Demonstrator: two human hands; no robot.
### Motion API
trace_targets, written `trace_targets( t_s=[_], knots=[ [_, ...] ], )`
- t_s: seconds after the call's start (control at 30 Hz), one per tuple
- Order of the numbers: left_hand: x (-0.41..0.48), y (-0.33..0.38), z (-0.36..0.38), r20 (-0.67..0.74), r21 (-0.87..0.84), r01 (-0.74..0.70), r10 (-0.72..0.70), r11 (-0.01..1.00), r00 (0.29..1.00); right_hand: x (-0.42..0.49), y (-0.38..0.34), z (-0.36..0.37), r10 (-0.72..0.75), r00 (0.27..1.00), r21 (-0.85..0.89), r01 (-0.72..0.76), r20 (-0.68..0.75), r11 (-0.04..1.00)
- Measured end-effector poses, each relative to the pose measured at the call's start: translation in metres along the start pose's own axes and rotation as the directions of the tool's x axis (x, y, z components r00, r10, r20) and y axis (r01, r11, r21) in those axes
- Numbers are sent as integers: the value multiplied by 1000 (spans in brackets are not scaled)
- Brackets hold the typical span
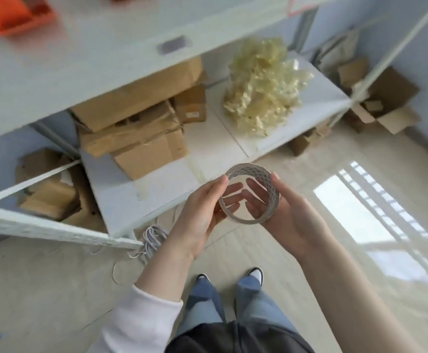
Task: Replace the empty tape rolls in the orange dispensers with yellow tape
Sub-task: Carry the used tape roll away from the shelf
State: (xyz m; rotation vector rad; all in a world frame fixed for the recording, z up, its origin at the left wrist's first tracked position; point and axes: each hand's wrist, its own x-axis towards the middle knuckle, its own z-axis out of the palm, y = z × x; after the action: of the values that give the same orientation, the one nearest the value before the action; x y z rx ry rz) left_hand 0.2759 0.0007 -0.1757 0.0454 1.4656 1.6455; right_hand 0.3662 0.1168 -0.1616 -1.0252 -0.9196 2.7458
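- White long sleeve [141,319] with a soft rolled cuff on the left forearm; the right forearm is bare.
- Left hand [200,215] and right hand [290,216] are bare, with short plain nails.
- Dark grey top [233,337] at the waist.
- Loose blue jeans [256,301].
- Dark shoes [255,272] with white toe caps.

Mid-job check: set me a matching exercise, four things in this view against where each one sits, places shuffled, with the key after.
Things
1. white tape ring
2. orange dispenser
3. yellow crumpled heap
4. white cord coil

Places
A. on the floor
B. held between the left hand and the right hand
C. upper shelf, far left
D. lower shelf, right of the cardboard boxes

Pairs: 1-B, 2-C, 3-D, 4-A
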Motion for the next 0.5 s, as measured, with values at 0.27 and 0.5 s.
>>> trace_targets(
  t_s=[0.27, 0.5],
  knots=[
    [53, -40, 168, 267, 155, 151, -189, 976, 945, -58, -76, -137, -169, 941, 178, 227, -293, 957],
    [91, -57, 285, 440, 308, 155, -285, 939, 852, -89, -129, -220, -270, 825, 308, 459, -497, 833]
  ],
)
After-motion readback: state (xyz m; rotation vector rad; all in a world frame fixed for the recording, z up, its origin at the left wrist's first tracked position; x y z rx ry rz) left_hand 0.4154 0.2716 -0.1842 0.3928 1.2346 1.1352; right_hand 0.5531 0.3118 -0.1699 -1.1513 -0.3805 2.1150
